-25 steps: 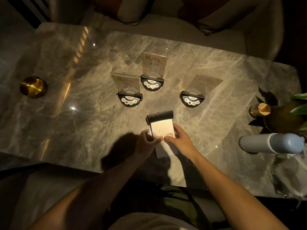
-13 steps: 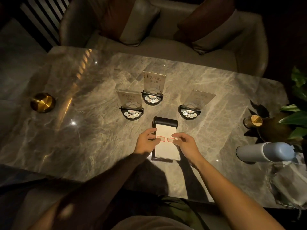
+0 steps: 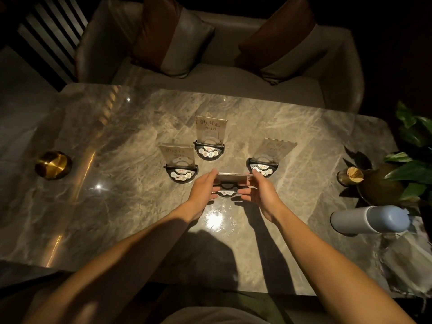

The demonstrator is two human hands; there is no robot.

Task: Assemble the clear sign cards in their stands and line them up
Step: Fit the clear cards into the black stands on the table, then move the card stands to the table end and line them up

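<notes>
1. Position: the fourth sign card (image 3: 235, 176) stands upright in its black stand (image 3: 226, 192) on the marble table (image 3: 93, 206), near the front of the group. Seen from above, only the card's top edge shows.
2. Left hand (image 3: 203, 186): fingers curled against the left edge of the card and stand, pinching them from that side.
3. Right hand (image 3: 258, 190): fingers closed on the right edge, opposing the left hand. The assembly is held between both hands.
4. Three finished signs stand beyond: the left sign (image 3: 178, 160), the middle sign (image 3: 210, 136) and the right sign (image 3: 271, 157). They form an arc, not a line.
5. Handling, judged: the card is probably stiff, thin acrylic, light, smooth and slippery, and liable to scratch or crack if flexed.
6. Grip advice: hold by the side edges low down, or by the stand, which likely carries most of the weight.
7. Risk: pushing at the card's top may tip the stand or lever the card from its slot.
</notes>
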